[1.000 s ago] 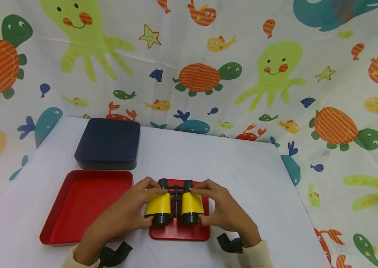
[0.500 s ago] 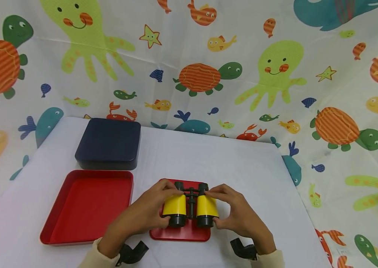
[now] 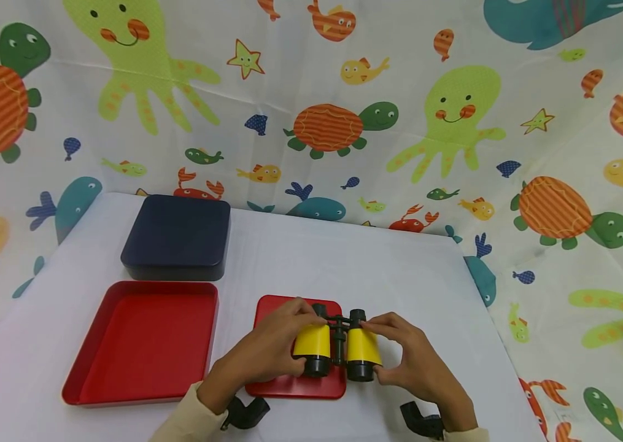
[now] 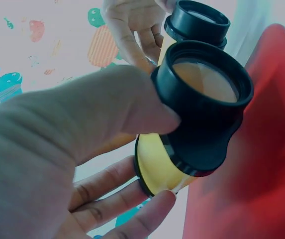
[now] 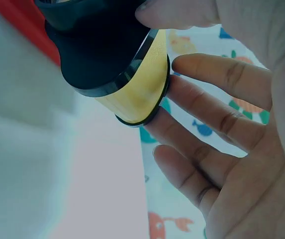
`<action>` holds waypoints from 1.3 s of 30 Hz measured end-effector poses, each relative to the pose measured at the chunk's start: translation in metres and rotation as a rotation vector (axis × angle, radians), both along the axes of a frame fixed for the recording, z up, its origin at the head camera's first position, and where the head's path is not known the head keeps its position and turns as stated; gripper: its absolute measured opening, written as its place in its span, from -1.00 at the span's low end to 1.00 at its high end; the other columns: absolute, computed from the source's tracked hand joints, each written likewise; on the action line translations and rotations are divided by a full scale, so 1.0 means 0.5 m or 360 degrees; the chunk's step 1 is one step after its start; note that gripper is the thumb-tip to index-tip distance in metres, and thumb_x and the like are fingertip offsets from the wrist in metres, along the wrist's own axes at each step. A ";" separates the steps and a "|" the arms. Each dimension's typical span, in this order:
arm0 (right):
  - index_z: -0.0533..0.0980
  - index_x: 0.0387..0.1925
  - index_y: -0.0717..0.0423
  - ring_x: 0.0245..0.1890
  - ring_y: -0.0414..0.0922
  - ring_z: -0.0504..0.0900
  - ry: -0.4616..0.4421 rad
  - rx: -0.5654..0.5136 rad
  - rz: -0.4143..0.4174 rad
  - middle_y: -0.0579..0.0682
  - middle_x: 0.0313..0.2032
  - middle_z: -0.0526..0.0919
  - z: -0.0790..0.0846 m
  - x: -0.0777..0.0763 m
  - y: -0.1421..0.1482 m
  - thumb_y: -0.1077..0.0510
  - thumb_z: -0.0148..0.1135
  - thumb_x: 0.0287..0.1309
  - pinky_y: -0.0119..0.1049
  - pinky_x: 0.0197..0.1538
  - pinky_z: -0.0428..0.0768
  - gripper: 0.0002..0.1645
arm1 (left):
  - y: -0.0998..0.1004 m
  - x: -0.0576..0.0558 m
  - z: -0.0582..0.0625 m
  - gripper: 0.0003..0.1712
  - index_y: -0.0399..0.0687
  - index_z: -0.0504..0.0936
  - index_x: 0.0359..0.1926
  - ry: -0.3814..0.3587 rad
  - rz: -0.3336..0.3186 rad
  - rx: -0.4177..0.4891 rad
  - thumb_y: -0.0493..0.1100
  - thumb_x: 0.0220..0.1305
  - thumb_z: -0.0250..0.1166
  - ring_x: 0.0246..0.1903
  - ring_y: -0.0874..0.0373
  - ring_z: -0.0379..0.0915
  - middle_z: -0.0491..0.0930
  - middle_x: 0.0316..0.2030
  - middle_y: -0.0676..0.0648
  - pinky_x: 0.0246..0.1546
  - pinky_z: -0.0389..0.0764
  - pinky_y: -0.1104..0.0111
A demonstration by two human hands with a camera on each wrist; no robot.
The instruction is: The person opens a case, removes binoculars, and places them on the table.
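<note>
ok so the binoculars (image 3: 339, 341) have slid over to the right. A second back they sat squarely over the red plate (image 3: 294, 387) in the lower middle of the frame; now the right barrel is past the plate's right edge, over the white table (image 3: 416, 276), and the left barrel is still over the red. Can't tell whether they're lifted or touching anything underneath.

Both hands went along with them. Left hand (image 3: 275, 344) has its barrel pinched, thumb on the near black rim and fingers up at the far end, and now it covers a good bit of the plate. It used to overlap the right side of the red tray (image 3: 145, 344), and now it's clear of that. Right hand (image 3: 413, 350) has the same pinch on the other barrel, just right of the plate; its wrist view shows the fingers spread fairly straight.

Nothing else has budged: tray at lower left, navy box (image 3: 178, 233) right behind it.
</note>
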State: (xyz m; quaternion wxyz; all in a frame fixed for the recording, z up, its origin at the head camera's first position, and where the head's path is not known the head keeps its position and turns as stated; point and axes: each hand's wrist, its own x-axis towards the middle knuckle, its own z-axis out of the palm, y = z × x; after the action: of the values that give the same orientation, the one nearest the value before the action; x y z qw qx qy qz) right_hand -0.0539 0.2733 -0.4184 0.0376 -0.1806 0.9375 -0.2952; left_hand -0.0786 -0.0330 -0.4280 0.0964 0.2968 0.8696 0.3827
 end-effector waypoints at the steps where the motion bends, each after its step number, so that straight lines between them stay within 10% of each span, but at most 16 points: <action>1: 0.64 0.31 -0.19 0.18 -0.27 0.61 -0.0009 0.0001 -0.0013 -0.39 0.18 0.58 -0.001 0.001 0.004 0.20 0.67 -0.15 -0.02 0.27 0.72 -0.13 | 0.005 -0.001 -0.002 -0.15 0.08 0.66 0.33 0.0012 -0.0001 -0.0013 -0.19 -0.10 0.64 0.10 0.18 0.45 0.52 0.14 0.06 0.07 0.74 0.32; 39: 0.60 0.35 -0.24 0.15 -0.09 0.63 -0.0138 0.0200 -0.0440 -0.18 0.18 0.63 -0.043 0.055 0.158 0.34 0.60 -0.20 -0.13 0.10 0.74 -0.02 | 0.202 -0.029 -0.068 -0.32 0.21 0.69 0.29 0.0245 -0.0231 -0.0057 -0.08 0.09 0.58 0.05 0.31 0.44 0.55 0.09 0.11 0.02 0.58 0.57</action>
State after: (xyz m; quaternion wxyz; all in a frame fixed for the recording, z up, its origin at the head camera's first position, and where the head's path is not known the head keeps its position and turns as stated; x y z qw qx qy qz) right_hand -0.0262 0.3522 -0.4401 0.0483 -0.0340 0.9675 -0.2457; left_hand -0.0933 0.0682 -0.4620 0.0621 0.3859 0.8573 0.3351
